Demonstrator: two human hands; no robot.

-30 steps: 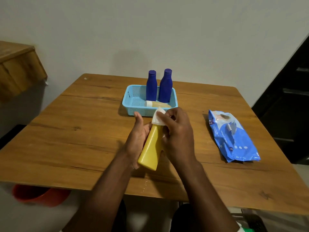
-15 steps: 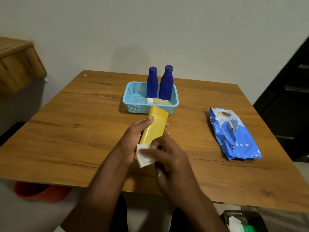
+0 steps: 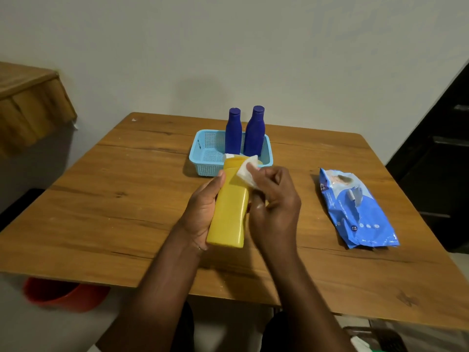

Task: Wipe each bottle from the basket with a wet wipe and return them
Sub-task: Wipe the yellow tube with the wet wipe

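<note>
Right now the left hand (image 3: 203, 212) is gripping the yellow bottle (image 3: 229, 212), thumb up one side, fingers wrapped behind, holding it tilted above the table (image 3: 114, 199) with its cap end pointing away. The right hand (image 3: 272, 207) is pinching a white wet wipe (image 3: 247, 172) and pressing it on the bottle's upper part, near the cap. Just beyond the grip the blue basket (image 3: 203, 158) is holding two dark blue bottles (image 3: 233, 133) upright and what looks like a small pale bottle (image 3: 229, 156) lying down, mostly hidden. Well off to the right of the hands the wipes pack (image 3: 355, 209) is lying flat. To do this well, probably: keep the left grip firm, drag the wipe the full length, rotate the bottle so the covered back gets wiped too.
</note>
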